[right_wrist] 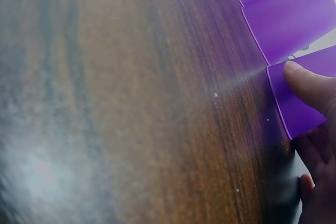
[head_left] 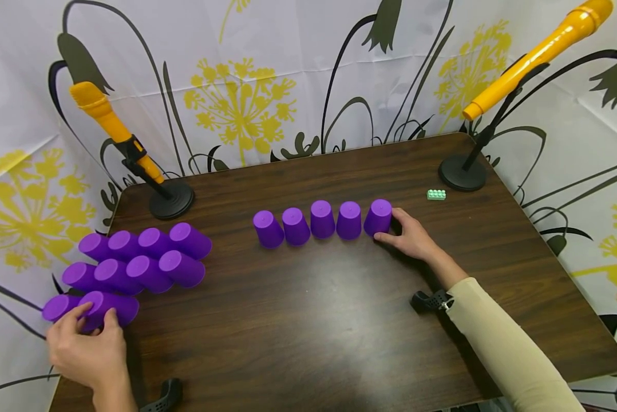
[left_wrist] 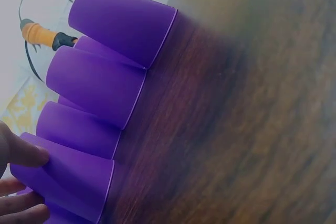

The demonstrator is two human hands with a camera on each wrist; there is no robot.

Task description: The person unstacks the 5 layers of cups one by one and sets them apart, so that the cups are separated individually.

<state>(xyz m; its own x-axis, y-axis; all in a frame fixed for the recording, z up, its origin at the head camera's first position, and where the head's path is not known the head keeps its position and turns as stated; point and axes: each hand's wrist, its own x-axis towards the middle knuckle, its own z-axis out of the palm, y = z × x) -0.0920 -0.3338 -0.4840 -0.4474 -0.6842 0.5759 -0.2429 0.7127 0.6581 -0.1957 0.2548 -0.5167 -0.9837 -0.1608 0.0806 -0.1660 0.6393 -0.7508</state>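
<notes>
In the head view several upside-down purple cups stand in a row across the middle of the table, with one purple cup (head_left: pixel 323 220) near the row's centre. My right hand (head_left: pixel 414 237) holds the rightmost purple cup (head_left: pixel 378 216), its thumb (right_wrist: pixel 307 85) against the near side in the right wrist view. At the left, more upside-down purple cups (head_left: pixel 146 273) stand close together in rows. My left hand (head_left: pixel 89 349) grips the front right purple cup (head_left: pixel 115 309) of that group between thumb and fingers. The left wrist view shows this cup (left_wrist: pixel 76 179) with its rim at the tabletop.
The dark wood table (head_left: pixel 288 343) has a yellow microphone (head_left: pixel 107 120) on a black stand at the back left. Another yellow microphone (head_left: pixel 540 57) stands at the back right. A small green toy brick (head_left: pixel 436 195) lies near it. A patterned curtain (head_left: pixel 298 46) hangs behind.
</notes>
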